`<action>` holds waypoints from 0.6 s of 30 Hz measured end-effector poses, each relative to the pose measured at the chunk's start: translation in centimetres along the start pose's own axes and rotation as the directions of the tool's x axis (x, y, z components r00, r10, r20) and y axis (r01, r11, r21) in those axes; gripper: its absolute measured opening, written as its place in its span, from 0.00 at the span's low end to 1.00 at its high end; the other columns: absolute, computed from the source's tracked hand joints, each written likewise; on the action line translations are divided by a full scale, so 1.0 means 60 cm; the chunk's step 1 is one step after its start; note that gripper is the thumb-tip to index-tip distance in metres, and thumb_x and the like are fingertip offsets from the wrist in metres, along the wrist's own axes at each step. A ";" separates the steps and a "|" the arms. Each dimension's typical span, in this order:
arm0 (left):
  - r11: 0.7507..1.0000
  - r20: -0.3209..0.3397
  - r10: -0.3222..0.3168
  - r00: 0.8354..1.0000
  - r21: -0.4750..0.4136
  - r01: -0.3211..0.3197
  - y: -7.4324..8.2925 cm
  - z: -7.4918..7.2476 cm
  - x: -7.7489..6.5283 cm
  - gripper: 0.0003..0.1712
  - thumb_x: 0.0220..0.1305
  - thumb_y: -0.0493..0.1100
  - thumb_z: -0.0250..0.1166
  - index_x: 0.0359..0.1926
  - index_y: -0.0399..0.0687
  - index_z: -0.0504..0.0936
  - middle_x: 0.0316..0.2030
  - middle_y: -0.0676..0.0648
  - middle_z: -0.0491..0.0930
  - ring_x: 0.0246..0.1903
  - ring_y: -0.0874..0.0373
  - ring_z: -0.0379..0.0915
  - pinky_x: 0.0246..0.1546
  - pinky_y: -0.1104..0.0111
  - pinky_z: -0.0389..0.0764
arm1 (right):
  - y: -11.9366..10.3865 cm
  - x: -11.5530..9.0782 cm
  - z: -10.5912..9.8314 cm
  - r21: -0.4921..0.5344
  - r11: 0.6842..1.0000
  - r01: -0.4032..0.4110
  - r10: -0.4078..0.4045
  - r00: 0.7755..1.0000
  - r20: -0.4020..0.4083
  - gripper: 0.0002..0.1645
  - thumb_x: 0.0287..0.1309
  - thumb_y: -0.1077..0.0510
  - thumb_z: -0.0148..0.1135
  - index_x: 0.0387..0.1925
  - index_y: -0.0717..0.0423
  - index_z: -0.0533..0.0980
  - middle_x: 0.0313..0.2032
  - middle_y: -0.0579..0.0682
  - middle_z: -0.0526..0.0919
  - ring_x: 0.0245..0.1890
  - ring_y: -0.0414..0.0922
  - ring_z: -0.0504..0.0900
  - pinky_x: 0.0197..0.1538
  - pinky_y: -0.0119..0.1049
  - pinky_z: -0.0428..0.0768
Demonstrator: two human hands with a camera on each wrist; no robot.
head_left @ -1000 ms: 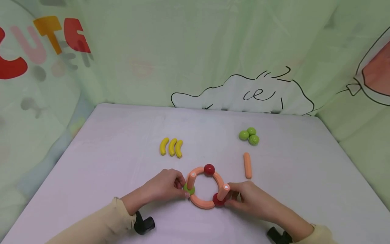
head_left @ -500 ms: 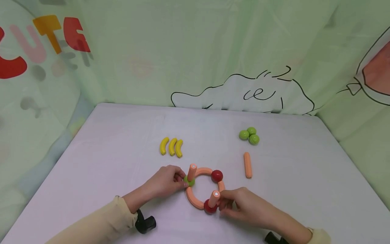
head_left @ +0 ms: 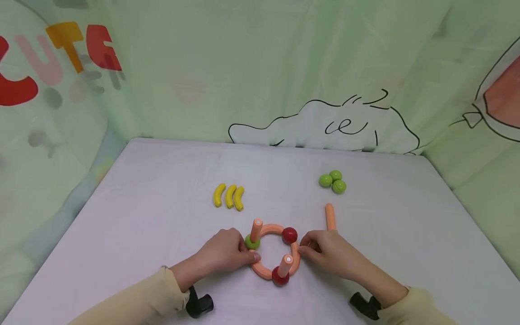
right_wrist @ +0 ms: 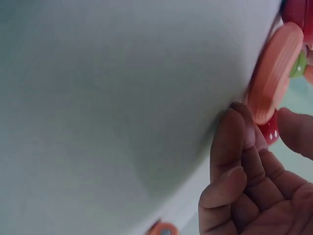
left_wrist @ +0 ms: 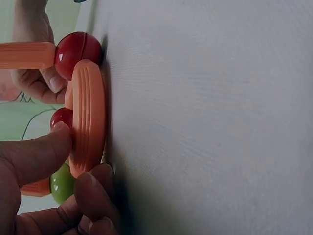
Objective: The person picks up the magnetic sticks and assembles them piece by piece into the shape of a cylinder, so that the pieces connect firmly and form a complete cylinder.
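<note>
Three yellow toy bananas lay side by side on the pale lilac counter, left of centre. Three green balls sat in a tight cluster farther right. Pale green curtain hung behind and at both sides. Block letters at upper left read CUTE: red, pink, orange, red. Low at back, a white cartoon shape, black outline. Far right, a red balloon drawing, partly cut off.
</note>
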State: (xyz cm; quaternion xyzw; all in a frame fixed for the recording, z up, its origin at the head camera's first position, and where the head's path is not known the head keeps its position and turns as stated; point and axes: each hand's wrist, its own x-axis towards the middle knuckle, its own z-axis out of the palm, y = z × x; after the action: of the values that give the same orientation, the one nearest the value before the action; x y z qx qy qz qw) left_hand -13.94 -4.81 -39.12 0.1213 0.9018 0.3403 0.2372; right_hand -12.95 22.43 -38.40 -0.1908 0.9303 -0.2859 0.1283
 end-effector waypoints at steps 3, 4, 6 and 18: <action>1.000 -0.003 0.000 1.000 -0.004 0.000 0.001 0.003 0.002 0.24 0.59 0.51 0.74 0.13 0.48 0.78 0.10 0.57 0.62 0.14 0.63 0.59 0.19 0.71 0.54 | -0.002 0.006 0.006 0.024 0.999 -0.048 0.048 0.999 0.014 0.09 0.64 0.54 0.69 0.36 0.57 0.84 0.22 0.40 0.78 0.23 0.35 0.71 0.28 0.28 0.73; 1.000 -0.003 -0.002 1.000 -0.004 0.002 0.002 0.003 0.003 0.23 0.58 0.51 0.74 0.13 0.48 0.77 0.10 0.57 0.63 0.14 0.63 0.59 0.19 0.71 0.55 | -0.003 0.007 0.007 0.031 0.998 -0.060 0.059 0.998 0.016 0.09 0.64 0.54 0.69 0.36 0.57 0.84 0.22 0.40 0.79 0.24 0.35 0.71 0.29 0.28 0.73; 1.000 -0.002 -0.005 1.000 -0.007 0.005 0.002 0.003 0.003 0.23 0.58 0.51 0.75 0.13 0.47 0.78 0.10 0.57 0.63 0.14 0.63 0.59 0.19 0.71 0.55 | -0.006 0.008 0.008 0.046 0.995 -0.086 0.085 0.996 0.023 0.10 0.64 0.54 0.69 0.35 0.57 0.85 0.22 0.41 0.79 0.24 0.37 0.72 0.28 0.28 0.72; 0.999 -0.064 0.024 0.998 0.041 -0.021 0.006 -0.001 0.008 0.16 0.59 0.46 0.72 0.19 0.47 0.79 0.15 0.55 0.72 0.17 0.62 0.65 0.20 0.71 0.61 | -0.020 0.002 0.014 0.069 0.960 -0.271 0.266 0.961 0.074 0.10 0.59 0.54 0.73 0.26 0.55 0.84 0.16 0.45 0.75 0.20 0.40 0.72 0.24 0.28 0.67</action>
State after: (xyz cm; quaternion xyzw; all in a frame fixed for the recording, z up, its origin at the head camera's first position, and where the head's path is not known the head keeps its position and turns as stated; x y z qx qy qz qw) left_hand -14.38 -4.37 -39.01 0.1254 0.9142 0.3283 0.2016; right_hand -12.41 21.08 -38.42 -0.0665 0.9309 -0.2961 0.2032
